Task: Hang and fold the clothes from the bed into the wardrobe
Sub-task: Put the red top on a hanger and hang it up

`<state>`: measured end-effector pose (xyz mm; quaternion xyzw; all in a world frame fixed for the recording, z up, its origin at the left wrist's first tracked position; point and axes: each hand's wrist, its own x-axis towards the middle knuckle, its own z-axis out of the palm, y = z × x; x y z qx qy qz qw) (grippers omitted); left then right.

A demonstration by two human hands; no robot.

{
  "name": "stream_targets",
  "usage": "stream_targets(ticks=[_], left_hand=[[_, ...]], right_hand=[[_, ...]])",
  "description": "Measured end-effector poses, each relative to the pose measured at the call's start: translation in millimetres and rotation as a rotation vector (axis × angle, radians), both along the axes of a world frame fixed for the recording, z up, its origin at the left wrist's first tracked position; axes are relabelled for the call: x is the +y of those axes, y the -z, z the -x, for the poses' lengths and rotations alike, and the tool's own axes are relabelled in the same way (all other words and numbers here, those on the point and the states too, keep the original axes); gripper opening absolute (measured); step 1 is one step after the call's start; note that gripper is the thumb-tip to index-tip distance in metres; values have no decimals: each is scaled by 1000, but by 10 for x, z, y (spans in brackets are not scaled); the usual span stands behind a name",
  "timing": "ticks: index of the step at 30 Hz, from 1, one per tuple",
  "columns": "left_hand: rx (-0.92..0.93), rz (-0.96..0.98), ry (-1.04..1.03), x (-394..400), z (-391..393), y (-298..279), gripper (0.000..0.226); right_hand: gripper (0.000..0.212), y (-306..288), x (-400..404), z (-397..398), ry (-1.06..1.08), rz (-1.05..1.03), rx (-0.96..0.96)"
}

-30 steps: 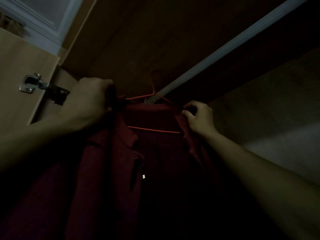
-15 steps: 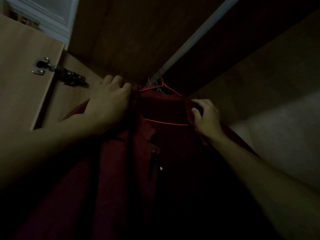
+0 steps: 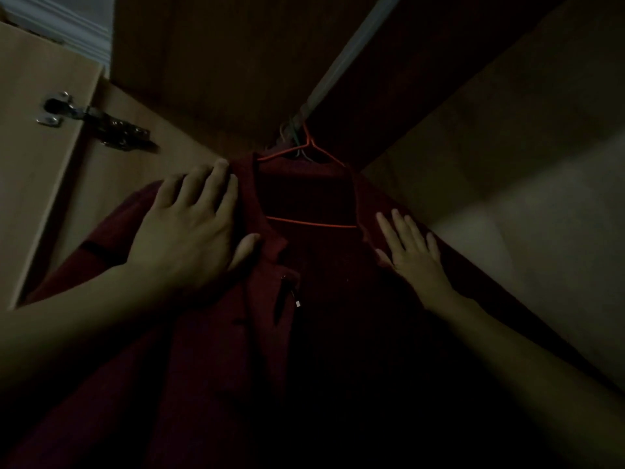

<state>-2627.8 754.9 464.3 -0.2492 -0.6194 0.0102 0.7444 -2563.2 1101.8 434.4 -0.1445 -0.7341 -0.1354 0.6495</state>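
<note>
Nearest the camera, two bare forearms reach up into the dim wardrobe. The left hand (image 3: pixel 189 228) lies flat with fingers spread on the left shoulder of the dark red shirt (image 3: pixel 236 350), thumb at the collar edge. The right hand (image 3: pixel 411 247) rests flat, fingers straight and slightly fanned, on the right shoulder. A second ago both hands were curled round the fabric near the collar, the left bunching it and the right pinching it; now they have let go and only press and smooth it. That suggests the shirt is settled and carries its own weight.

Between the hands, the bar of the orange hanger (image 3: pixel 311 224) crosses the open neck. Just beyond them its hook sits over the rail (image 3: pixel 351 52), beside a few other hanger hooks. Left of the left hand is the door hinge (image 3: pixel 98 125).

This garment looks hung; the next step is likely fetching another from the bed.
</note>
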Motion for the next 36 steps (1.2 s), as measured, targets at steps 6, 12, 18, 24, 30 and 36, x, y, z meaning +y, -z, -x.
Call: stream_targets(ticks=[6, 12, 18, 24, 30, 36], left_hand=[[-44, -5, -142, 147, 171, 16, 94], [-123, 17, -92, 40, -39, 39, 94], [-224, 7, -9, -56, -396, 109, 91], [-218, 52, 190, -120, -872, 355, 81], [-283, 131, 322, -155, -1195, 677, 75], [-256, 214, 421, -384, -1261, 967, 74]], right_hand=[[72, -79, 70, 329, -25, 90, -70], [71, -40, -125, -154, -103, 116, -149], [68, 203, -409, -767, -209, 95, -58], [60, 406, -614, -1228, -268, 127, -86], [58, 583, -893, -1474, -227, 140, -141], [52, 808, -1399, -1684, -160, 165, -171]])
